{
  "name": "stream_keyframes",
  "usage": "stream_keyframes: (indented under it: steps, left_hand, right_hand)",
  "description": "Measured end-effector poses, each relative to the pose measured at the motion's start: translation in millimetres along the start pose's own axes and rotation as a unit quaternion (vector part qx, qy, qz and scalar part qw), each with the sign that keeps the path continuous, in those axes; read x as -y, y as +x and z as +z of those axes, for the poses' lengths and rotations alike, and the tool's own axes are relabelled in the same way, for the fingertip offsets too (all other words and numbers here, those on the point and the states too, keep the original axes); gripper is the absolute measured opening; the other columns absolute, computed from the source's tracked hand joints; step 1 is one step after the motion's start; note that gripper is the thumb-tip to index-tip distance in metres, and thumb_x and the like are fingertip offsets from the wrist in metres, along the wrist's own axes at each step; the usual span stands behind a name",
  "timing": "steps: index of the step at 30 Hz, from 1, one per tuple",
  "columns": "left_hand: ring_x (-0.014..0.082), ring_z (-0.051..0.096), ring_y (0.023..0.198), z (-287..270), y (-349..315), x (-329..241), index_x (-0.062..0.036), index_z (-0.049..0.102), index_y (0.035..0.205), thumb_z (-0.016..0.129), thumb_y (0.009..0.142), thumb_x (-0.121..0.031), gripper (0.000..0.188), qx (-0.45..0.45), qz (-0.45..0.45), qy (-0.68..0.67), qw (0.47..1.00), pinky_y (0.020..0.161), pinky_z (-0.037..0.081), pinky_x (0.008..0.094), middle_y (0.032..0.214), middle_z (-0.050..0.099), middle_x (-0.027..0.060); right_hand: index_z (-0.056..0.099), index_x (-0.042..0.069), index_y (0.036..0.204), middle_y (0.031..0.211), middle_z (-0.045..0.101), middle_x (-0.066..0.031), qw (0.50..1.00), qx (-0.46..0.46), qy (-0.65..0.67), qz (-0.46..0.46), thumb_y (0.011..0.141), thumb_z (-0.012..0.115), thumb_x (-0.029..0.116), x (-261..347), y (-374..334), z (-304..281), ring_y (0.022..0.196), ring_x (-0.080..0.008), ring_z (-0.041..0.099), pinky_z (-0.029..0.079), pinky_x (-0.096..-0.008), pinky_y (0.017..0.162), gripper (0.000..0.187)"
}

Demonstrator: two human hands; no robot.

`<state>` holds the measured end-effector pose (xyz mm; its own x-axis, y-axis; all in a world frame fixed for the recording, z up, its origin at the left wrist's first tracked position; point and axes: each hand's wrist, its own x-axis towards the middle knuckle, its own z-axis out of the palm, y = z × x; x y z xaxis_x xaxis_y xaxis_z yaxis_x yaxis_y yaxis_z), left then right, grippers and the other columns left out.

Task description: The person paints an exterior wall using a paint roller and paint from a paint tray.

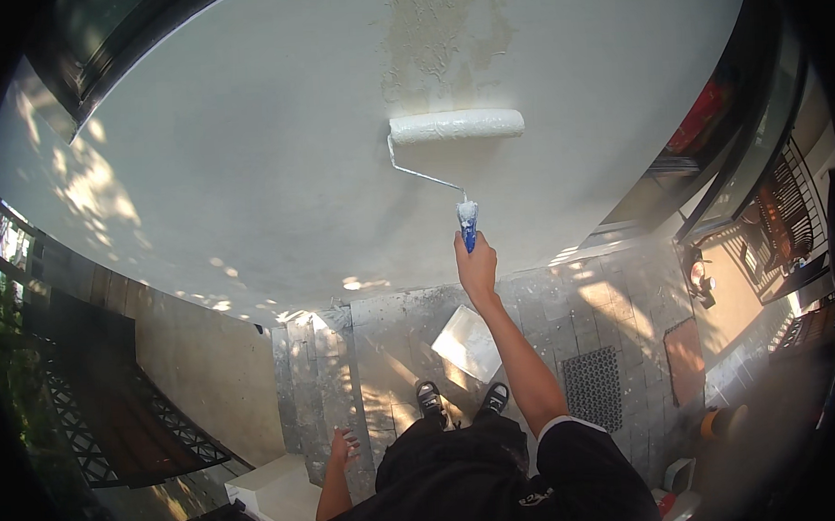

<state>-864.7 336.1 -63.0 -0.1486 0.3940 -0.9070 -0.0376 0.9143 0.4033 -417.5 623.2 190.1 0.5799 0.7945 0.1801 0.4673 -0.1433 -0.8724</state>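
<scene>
My right hand (477, 269) is wrapped round the blue, paint-smeared handle of a paint roller (456, 126). The roller's white, wet-looking sleeve lies level against a pale wall (245, 147), its bent wire frame running down to the handle. Just above the sleeve, a rough beige patch (436, 36) shows through the white coat. My left hand (345, 446) hangs low at my left side with the fingers loosely apart, holding nothing, above and near a white box (277, 492).
A white square piece (469, 344) lies on grey paving before my shoes. To the right are a dark perforated mat (594, 388), a reddish mat (683, 362) and a doorway with wooden chairs (786, 212). A dark-framed window (101, 51) edges the wall at upper left.
</scene>
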Motion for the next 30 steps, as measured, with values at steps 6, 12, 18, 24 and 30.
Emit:
stream_keyframes:
  steps: [6, 12, 18, 24, 30]
  left_hand:
    - [0.0293, 0.050, 0.104, 16.5, -22.5, -18.9, -0.0140, 0.039, 0.128, 0.018, 0.089, -0.057, 0.061, -0.018, -0.016, 0.016, 1.000, 0.086, 0.037, 0.0512, 0.121, 0.048, 0.0143]
    - [0.0285, 0.050, 0.104, 13.6, -29.0, -24.6, -0.0139, 0.038, 0.128, 0.017, 0.089, -0.057, 0.062, -0.028, -0.027, 0.014, 0.999, 0.083, 0.038, 0.0487, 0.120, 0.049, 0.0135]
    - [0.0299, 0.049, 0.106, 19.9, -37.8, -40.1, -0.0135, 0.036, 0.130, 0.017, 0.089, -0.058, 0.063, -0.016, -0.006, 0.036, 0.999, 0.086, 0.038, 0.0503, 0.124, 0.046, 0.0142]
    - [0.0303, 0.048, 0.105, 8.7, -30.5, -34.3, -0.0129, 0.035, 0.130, 0.017, 0.089, -0.057, 0.063, -0.021, -0.007, 0.002, 1.000, 0.089, 0.036, 0.0531, 0.124, 0.045, 0.0149]
    - [0.0282, 0.050, 0.100, 2.5, -22.6, -20.2, -0.0140, 0.038, 0.129, 0.018, 0.089, -0.058, 0.062, -0.027, -0.033, 0.011, 0.999, 0.086, 0.037, 0.0510, 0.119, 0.048, 0.0136]
  right_hand:
    - [0.051, -0.001, 0.070, 0.053, 0.052, -0.0168, 0.999, -0.017, -0.026, -0.017, 0.084, 0.053, 0.029, 9.9, 17.9, -14.0, 0.049, -0.0313, 0.054, 0.040, -0.0390, 0.049, 0.033]
    - [0.050, -0.001, 0.069, 0.051, 0.051, -0.0155, 0.999, -0.013, 0.009, -0.038, 0.085, 0.052, 0.029, 67.4, 39.0, -31.5, 0.047, -0.0300, 0.054, 0.040, -0.0381, 0.048, 0.034]
    - [0.048, -0.001, 0.070, 0.053, 0.051, -0.0160, 0.997, -0.006, 0.064, -0.041, 0.085, 0.053, 0.029, 81.4, 60.0, -34.5, 0.049, -0.0317, 0.053, 0.040, -0.0389, 0.048, 0.033]
    - [0.050, 0.000, 0.068, 0.048, 0.049, -0.0097, 0.996, -0.050, 0.008, -0.075, 0.086, 0.051, 0.028, 61.7, 53.1, -45.8, 0.041, -0.0206, 0.052, 0.039, -0.0341, 0.043, 0.033]
    - [0.054, -0.002, 0.081, 0.068, 0.058, -0.0218, 1.000, -0.016, -0.005, 0.015, 0.084, 0.053, 0.030, 15.6, 42.9, -49.0, 0.066, -0.0384, 0.058, 0.043, -0.0429, 0.059, 0.032]
